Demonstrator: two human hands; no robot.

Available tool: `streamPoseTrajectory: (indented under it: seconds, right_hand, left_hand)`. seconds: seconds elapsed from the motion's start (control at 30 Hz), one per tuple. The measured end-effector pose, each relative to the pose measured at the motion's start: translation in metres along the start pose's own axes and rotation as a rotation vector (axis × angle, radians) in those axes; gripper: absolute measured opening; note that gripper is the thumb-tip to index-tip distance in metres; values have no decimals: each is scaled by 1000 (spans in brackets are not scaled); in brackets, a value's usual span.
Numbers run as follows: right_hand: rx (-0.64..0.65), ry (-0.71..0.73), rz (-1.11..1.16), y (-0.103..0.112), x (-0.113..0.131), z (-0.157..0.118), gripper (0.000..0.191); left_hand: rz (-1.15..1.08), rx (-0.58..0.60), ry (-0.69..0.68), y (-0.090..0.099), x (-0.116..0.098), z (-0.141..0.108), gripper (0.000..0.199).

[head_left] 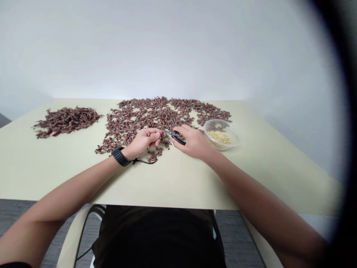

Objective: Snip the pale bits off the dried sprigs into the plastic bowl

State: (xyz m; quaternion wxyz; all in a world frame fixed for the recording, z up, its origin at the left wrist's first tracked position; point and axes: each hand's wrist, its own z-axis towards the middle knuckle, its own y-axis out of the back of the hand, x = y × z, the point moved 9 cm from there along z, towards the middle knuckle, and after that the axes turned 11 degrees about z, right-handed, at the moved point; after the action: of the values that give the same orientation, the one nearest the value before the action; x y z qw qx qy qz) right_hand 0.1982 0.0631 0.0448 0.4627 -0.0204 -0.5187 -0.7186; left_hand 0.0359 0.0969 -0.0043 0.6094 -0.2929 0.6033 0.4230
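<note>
My right hand (193, 141) is wrapped round the black handles of small pliers (178, 139), whose metal jaws point left. In front of those jaws, my left hand (145, 142) is closed in a pinch; what sits between its fingertips is too small to make out. Both hands are over the near edge of a wide spread of reddish-brown, shrivelled dried pieces (156, 115). A clear round plastic bowl (235, 139) stands just beyond my right wrist, with yellow flakes or seeds (220, 137) in it.
At the left of the pale yellow table (69, 175) lies a denser heap of longer dark dried pieces (69, 119), with a couple of bright red ones at its front. A black cord (145, 161) lies near my watch (120, 156). A white wall (156, 48) rises behind the table.
</note>
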Motion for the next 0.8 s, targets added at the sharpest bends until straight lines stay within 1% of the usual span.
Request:
streamPoseTrajectory:
  seconds: [0.17, 0.3, 0.4, 0.53, 0.6, 0.67, 0.73, 0.8]
  right_hand:
    - [29, -22, 26, 1, 1, 0, 31]
    - [36, -16, 40, 0, 1, 0, 30]
    - [12, -18, 55, -3, 0, 0, 29]
    - [-47, -64, 108, -10, 0, -1, 28]
    - [-67, -112, 172, -16, 1, -2, 26]
    - [-60, -192, 275, -25, 0, -4, 27]
    - [-46, -283, 410, -34, -2, -5, 29]
    - [-42, -330, 555, -42, -1, -6, 30]
  left_hand:
    - [-27, 2, 32, -1, 1, -1, 37]
    - [-73, 29, 55, -4, 0, -2, 34]
    - [-118, 31, 53, -6, 0, -2, 30]
    - [-162, -8, 20, -6, -1, -2, 26]
    - [-159, -30, -2, -6, -2, -3, 27]
    - [-116, -56, -25, -7, -5, -3, 32]
    - [-38, -85, -57, -7, -8, -4, 35]
    - [65, -120, -99, -6, -12, -5, 35]
